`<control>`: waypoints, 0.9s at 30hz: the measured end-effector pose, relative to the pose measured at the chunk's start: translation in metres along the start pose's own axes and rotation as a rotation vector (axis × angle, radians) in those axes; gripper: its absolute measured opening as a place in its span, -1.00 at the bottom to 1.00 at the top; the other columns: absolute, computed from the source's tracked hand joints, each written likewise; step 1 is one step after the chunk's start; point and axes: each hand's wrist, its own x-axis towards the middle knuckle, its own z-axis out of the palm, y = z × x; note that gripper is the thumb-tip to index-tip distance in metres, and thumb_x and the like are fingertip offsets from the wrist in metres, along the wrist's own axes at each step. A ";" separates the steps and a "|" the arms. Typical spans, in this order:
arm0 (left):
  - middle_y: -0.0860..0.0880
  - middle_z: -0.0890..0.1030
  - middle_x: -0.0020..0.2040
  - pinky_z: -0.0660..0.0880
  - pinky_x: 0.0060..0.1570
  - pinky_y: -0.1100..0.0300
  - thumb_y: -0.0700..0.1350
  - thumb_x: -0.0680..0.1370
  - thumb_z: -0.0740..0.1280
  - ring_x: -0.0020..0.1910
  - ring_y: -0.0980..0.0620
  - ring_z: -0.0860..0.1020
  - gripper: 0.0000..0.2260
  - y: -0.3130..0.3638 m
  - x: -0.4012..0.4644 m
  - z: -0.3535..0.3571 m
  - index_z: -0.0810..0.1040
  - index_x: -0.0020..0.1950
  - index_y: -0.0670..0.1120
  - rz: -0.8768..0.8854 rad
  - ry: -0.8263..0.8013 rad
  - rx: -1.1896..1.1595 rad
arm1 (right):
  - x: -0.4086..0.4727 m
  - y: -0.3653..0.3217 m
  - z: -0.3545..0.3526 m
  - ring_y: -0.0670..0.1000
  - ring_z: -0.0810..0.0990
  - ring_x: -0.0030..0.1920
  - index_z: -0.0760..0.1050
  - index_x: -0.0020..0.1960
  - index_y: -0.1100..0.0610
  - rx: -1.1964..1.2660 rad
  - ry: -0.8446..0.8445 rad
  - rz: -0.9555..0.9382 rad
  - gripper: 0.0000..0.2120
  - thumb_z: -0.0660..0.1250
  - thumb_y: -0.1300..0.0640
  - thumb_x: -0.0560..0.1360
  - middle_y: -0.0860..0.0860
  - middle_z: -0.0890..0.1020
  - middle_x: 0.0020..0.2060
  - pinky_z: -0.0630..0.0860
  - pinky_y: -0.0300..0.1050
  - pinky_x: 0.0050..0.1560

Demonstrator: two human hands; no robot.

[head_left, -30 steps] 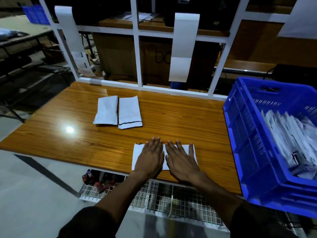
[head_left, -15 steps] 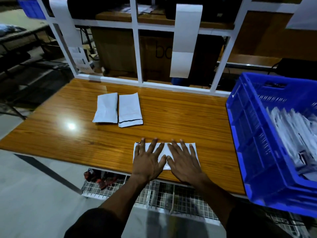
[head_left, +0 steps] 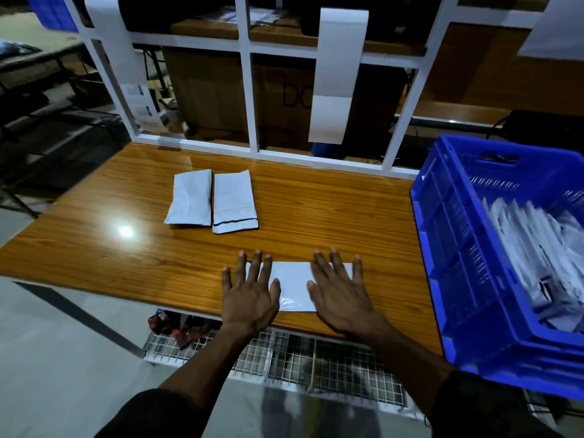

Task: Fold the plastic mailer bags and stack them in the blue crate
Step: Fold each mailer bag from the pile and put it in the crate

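White plastic, flat and smooth: the mailer bag lies near the front edge of the wooden tabletop, at about six o'clock, and both its ends are covered. The left hand rests flat on its left end with fingers spread and straight; the right hand lies the same way on its right end. Only the middle strip of the bag shows between the thumbs, with a small glossy crinkle near its front edge.

At about eleven o'clock two folded mailers sit side by side, touching, the right one with a dark line across its near end. The blue crate stands at three o'clock, cut off by the right edge of the view; the white bags inside it are blurred, and I cannot count them.

Behind the white frame a brown carton shows dark letters, "bo" as far as I can read, the rest hidden by a hanging white strip. A printed sheet at ten o'clock is too small to read.
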 end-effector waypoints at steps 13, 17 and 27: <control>0.01 -0.22 0.67 -0.21 0.53 -0.30 0.36 0.54 -0.32 0.63 -0.21 -0.26 -0.33 -0.003 -0.001 -0.002 -0.20 0.65 0.21 0.024 -0.047 0.033 | -0.009 0.022 0.019 0.00 -0.31 0.59 -0.19 0.64 -0.10 0.033 -0.026 -0.003 -0.37 -0.28 -0.30 0.62 -0.13 -0.25 0.60 -0.30 0.25 0.53; -0.02 -0.26 0.66 -0.33 0.51 -0.29 0.36 0.53 -0.36 0.61 -0.19 -0.34 -0.26 0.001 -0.001 -0.006 -0.20 0.67 0.08 -0.005 -0.056 -0.003 | -0.015 0.034 0.013 0.03 -0.39 0.57 -0.24 0.63 -0.06 0.053 -0.104 0.025 -0.33 -0.25 -0.33 0.62 -0.11 -0.34 0.58 -0.38 0.32 0.48; -0.03 0.13 0.66 -0.06 0.57 -0.11 0.24 0.59 -0.24 0.65 -0.20 -0.03 -0.31 0.029 0.007 0.005 0.18 0.65 0.01 0.186 0.011 -0.053 | 0.007 -0.007 0.021 0.00 -0.21 0.61 -0.09 0.64 -0.04 0.019 0.037 -0.132 -0.31 -0.39 -0.22 0.56 -0.12 -0.08 0.63 -0.20 0.17 0.56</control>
